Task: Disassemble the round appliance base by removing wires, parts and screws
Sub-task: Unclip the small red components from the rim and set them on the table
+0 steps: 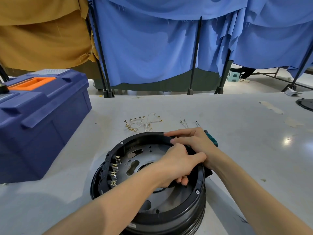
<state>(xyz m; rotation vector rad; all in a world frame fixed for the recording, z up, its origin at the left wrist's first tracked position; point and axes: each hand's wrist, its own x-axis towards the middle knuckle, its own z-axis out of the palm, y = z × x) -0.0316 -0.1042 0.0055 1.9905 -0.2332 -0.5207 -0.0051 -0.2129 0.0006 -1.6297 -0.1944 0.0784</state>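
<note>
The round black appliance base lies open side up on the grey table, tilted toward me. A row of brass terminals lines its left inner wall. My left hand reaches over the middle and its curled fingers grip a black part at the right inner rim. My right hand lies over the far right rim, fingers stretched along it, thumb pressing near a small brass piece. A green-handled screwdriver shows behind that hand; whether the hand holds it is hidden. Removed white wires with brass ends lie beyond the base.
A blue toolbox with an orange handle stands at the left. A few loose terminals lie near the screwdriver tip. Another dark round part sits at the table's right edge. Blue and ochre curtains hang behind the table.
</note>
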